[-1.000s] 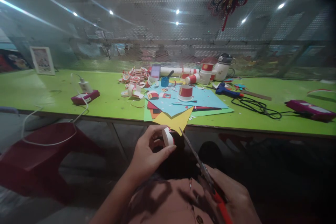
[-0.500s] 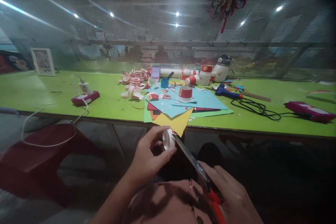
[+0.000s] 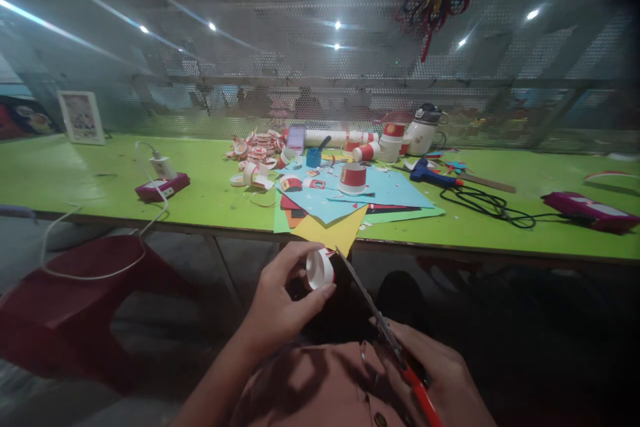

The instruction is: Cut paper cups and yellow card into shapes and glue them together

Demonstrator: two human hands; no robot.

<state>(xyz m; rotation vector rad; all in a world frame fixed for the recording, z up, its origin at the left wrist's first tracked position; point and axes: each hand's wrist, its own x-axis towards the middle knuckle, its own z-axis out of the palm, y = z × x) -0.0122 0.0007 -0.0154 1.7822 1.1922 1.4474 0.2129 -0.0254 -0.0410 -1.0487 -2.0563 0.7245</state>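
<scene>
My left hand (image 3: 285, 290) grips a cut piece of paper cup (image 3: 319, 270) between thumb and fingers, its white inside facing me and a bit of red at its edge. In my right hand (image 3: 440, 367) is a pair of scissors (image 3: 379, 317) with red handles. Their blades point up and left, the tips just right of the cup piece's upper edge. Both hands are in front of the table edge, above my lap. A yellow sheet (image 3: 333, 230) hangs over the edge just behind the cup piece.
On the green table (image 3: 225, 207) lie blue paper (image 3: 400, 190), an upturned red-and-white cup (image 3: 353, 178), a pile of cut cup pieces (image 3: 263, 147), a blue glue gun (image 3: 430, 173) and purple power strips (image 3: 590, 211). A dark red stool (image 3: 75, 287) stands at left.
The scissors' tips have moved slightly right, off the cup piece's edge. My left hand has turned the cup piece slightly, so more of its inside shows.
</scene>
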